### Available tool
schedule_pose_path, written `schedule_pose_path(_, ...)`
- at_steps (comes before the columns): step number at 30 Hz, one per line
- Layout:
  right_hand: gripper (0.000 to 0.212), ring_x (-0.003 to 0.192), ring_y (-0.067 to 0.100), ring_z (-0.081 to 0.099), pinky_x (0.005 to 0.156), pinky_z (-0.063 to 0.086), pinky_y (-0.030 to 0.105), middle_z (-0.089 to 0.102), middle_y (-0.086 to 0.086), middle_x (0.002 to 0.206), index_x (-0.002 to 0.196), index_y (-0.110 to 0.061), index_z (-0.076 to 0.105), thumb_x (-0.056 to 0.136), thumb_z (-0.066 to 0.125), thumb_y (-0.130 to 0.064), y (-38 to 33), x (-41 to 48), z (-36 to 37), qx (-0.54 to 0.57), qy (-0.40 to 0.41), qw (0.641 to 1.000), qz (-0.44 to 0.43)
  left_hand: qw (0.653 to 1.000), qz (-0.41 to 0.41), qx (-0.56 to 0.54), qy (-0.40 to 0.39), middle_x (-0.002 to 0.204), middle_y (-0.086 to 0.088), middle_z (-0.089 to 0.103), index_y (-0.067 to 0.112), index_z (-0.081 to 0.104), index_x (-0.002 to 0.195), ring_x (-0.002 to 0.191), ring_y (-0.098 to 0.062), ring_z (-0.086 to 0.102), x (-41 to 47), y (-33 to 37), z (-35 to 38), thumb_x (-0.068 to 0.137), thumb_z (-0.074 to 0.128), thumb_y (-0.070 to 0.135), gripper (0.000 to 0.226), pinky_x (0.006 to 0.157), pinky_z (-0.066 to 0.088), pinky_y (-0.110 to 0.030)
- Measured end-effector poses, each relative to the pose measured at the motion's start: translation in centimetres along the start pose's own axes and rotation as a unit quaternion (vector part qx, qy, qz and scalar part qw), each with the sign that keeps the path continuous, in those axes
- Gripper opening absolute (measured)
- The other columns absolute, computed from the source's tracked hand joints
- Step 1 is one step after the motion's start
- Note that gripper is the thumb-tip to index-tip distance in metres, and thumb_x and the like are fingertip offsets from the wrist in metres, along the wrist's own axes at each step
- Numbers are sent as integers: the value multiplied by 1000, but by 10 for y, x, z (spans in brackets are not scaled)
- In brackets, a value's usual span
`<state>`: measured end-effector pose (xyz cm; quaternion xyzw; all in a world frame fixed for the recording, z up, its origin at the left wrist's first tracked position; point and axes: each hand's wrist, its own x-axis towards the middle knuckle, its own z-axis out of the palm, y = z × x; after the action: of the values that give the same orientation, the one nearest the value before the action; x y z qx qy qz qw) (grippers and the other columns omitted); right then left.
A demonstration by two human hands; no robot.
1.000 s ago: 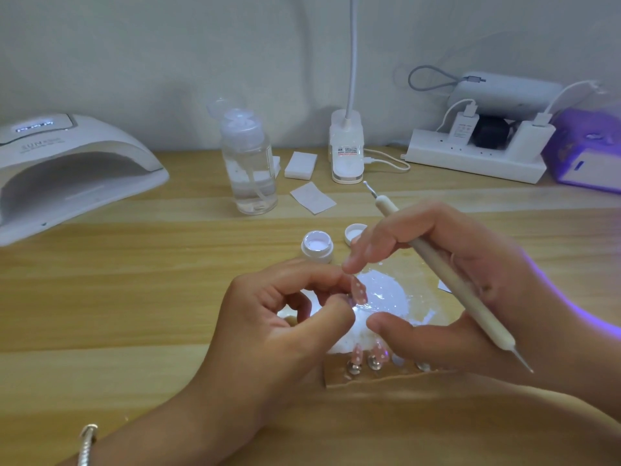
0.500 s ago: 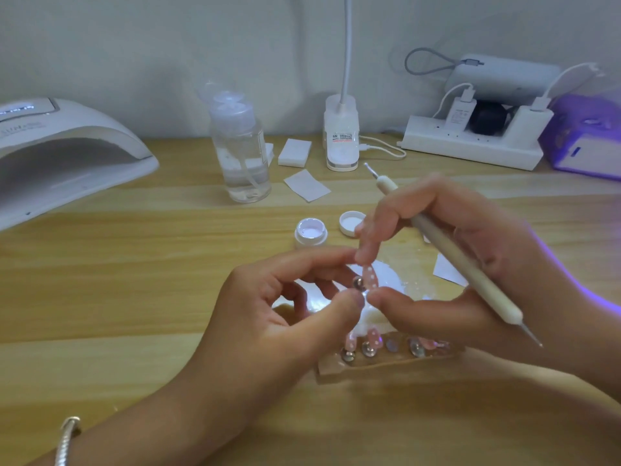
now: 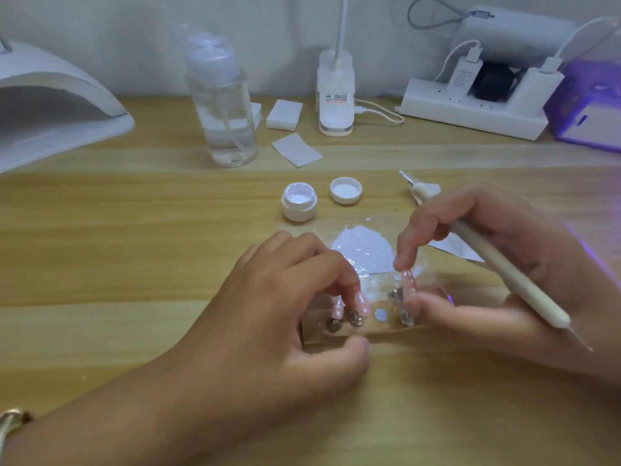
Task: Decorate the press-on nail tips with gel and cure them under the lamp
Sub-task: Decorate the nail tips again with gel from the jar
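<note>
Your right hand (image 3: 470, 264) is pinching the pink nail tip (image 3: 408, 280) just above the holder strip (image 3: 336, 334) on the surface (image 3: 134, 264); your left hand (image 3: 275, 314) is gripping that strip. Be lowering it straight, touching edges only, sparing the gel.

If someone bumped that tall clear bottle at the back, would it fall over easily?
Probably not from a light nudge: the bottle stands upright on a flat base, with liquid in its lower part. A push near the top might tip it, since it is tall.
</note>
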<state>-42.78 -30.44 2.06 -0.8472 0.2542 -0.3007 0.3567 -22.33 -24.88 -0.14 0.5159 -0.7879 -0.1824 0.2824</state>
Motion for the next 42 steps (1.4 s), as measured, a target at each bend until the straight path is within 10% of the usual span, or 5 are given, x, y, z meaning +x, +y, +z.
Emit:
schedule_pose_path(12,35,80,20,58,56,45,26,71,-5,92,96,-29,60,72,80,-14,10,-12,10,-1,56,998,42,1000,-29,9,4,84,14,56,38,64,79,92,-8,50,1,1,1,63,74,40,19,80,35,-21)
schedule_pose_path(42,35,69,11,58,66,47,14,60,-5,92,98,-23,55,76,75,-4,15,-16,8,-16,-16,999,31,1000,8,30,-5,86,16,56,37,66,82,91,-6,52,-2,-1,-9,69,63,43,14,86,35,-25)
